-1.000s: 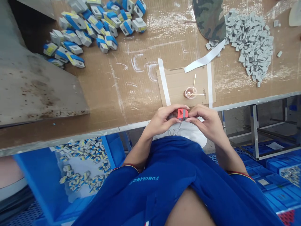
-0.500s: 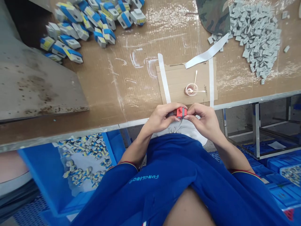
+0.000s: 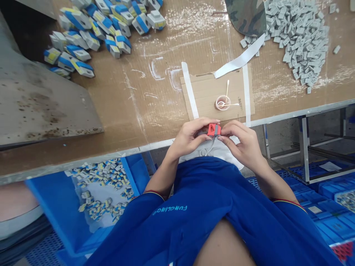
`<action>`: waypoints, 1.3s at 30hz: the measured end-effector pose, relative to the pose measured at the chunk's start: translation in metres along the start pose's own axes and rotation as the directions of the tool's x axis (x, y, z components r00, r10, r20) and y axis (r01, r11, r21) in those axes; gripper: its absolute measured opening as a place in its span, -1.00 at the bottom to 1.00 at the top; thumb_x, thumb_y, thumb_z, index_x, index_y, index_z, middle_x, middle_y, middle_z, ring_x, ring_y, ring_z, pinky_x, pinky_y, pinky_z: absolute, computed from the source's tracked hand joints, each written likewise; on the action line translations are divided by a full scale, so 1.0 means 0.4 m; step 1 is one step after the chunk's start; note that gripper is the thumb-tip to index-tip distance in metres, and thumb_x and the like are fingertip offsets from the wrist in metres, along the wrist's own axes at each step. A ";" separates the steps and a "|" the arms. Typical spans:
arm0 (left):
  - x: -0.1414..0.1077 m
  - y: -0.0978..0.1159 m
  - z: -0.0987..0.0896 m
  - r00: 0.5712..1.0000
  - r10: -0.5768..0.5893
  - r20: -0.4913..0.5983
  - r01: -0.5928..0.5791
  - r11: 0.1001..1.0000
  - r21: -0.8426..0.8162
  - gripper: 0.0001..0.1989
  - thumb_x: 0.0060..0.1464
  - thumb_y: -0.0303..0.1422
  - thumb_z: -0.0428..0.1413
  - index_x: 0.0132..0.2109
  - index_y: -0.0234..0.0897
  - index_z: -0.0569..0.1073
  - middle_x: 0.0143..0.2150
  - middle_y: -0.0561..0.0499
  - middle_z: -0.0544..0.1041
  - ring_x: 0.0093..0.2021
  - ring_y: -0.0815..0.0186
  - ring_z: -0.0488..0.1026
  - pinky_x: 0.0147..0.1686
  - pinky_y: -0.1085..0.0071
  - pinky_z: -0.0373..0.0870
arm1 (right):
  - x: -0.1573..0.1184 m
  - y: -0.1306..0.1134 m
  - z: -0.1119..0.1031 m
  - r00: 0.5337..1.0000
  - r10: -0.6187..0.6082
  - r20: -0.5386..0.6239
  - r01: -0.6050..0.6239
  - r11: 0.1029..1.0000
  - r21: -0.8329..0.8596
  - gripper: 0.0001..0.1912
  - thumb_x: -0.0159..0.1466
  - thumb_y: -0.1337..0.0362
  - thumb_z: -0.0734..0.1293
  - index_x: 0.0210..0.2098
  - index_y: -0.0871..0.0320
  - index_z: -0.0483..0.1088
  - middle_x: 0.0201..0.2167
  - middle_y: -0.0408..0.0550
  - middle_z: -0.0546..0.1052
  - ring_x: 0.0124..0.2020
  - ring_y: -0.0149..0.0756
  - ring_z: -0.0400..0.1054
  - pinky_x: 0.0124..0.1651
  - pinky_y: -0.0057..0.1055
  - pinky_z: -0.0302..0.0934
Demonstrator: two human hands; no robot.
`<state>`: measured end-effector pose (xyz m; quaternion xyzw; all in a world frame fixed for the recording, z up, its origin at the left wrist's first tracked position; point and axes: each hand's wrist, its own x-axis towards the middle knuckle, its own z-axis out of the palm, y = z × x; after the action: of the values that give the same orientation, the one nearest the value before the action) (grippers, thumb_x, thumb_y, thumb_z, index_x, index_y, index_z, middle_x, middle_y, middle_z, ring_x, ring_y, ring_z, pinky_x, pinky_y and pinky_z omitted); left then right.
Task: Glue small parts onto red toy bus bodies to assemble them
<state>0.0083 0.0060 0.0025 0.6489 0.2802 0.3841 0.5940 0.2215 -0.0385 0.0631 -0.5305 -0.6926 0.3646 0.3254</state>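
Observation:
Between my two hands, just off the table's front edge, is a small red and grey piece (image 3: pixel 213 129). My left hand (image 3: pixel 192 137) grips it from the left with thumb and fingers. The fingertips of my right hand (image 3: pixel 242 142) pinch its right side. Beyond the hands, a small round cup (image 3: pixel 222 103) with cotton swabs (image 3: pixel 227 88) stands on a cardboard sheet (image 3: pixel 205 94) held by white tape strips (image 3: pixel 246 90).
White, blue and yellow blocks (image 3: pixel 83 37) lie at the back left beside a stained metal housing (image 3: pixel 47 99). Small grey pieces (image 3: pixel 302 40) are heaped at the back right near a camouflage item (image 3: pixel 246 16). A blue bin (image 3: pixel 52 207) sits below left, near another person's arm (image 3: pixel 16 201).
The view has shifted slightly, so the things on the table appear a little further left. Both hands still hold the red and grey piece, which has turned slightly.

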 end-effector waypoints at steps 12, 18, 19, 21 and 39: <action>-0.001 0.011 0.002 0.998 -0.036 -0.050 0.039 0.997 0.061 -0.66 0.28 -0.30 0.25 0.16 -0.26 0.61 0.05 -0.16 0.71 0.03 0.16 0.67 0.06 0.33 0.56 | 0.000 -0.006 0.069 0.983 -0.023 -0.182 0.010 0.997 -0.073 -0.76 0.44 0.39 0.31 -0.36 0.05 0.28 -0.42 -0.18 0.35 -0.40 -0.35 0.28 -0.35 -0.38 0.12; -0.004 0.004 0.007 0.995 -0.086 -0.055 0.087 0.996 0.023 -0.56 0.28 -0.23 0.26 0.23 -0.30 0.56 -0.02 -0.15 0.72 -0.11 0.23 0.68 -0.09 0.41 0.57 | -0.009 0.004 0.042 0.994 0.046 -0.095 -0.047 0.999 -0.008 -0.86 0.43 0.29 0.37 -0.30 0.06 0.43 -0.38 -0.13 0.53 -0.36 -0.32 0.40 -0.30 -0.37 0.25; -0.004 0.003 0.008 0.993 -0.102 -0.051 0.103 0.995 0.009 -0.54 0.28 -0.21 0.26 0.24 -0.31 0.56 -0.01 -0.16 0.72 -0.12 0.22 0.68 -0.11 0.41 0.58 | -0.011 0.004 0.039 0.994 0.061 -0.088 -0.063 0.998 -0.009 -0.86 0.43 0.28 0.37 -0.30 0.06 0.43 -0.38 -0.12 0.54 -0.37 -0.31 0.40 -0.30 -0.37 0.26; -0.005 0.003 0.008 0.992 -0.124 -0.037 0.124 0.992 -0.007 -0.52 0.27 -0.18 0.27 0.25 -0.32 0.55 0.00 -0.19 0.72 -0.13 0.22 0.68 -0.13 0.41 0.58 | -0.015 0.002 0.035 0.993 0.076 -0.085 -0.078 0.997 -0.019 -0.86 0.42 0.26 0.36 -0.31 0.07 0.44 -0.41 -0.12 0.55 -0.40 -0.33 0.40 -0.31 -0.37 0.27; -0.005 0.005 -0.002 0.991 -0.135 -0.013 0.135 0.991 -0.012 -0.57 0.26 -0.17 0.29 0.14 -0.36 0.59 -0.14 -0.12 0.70 -0.22 0.27 0.66 -0.16 0.43 0.58 | 0.006 -0.015 0.035 0.990 0.139 0.013 -0.140 0.990 0.004 -0.80 0.35 0.33 0.35 -0.43 0.10 0.36 -0.52 -0.19 0.47 -0.51 -0.42 0.30 -0.38 -0.44 0.15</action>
<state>0.0062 0.0046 0.0040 0.6225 0.3254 0.3489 0.6204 0.2061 -0.0395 0.0612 -0.5746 -0.6550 0.3914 0.2959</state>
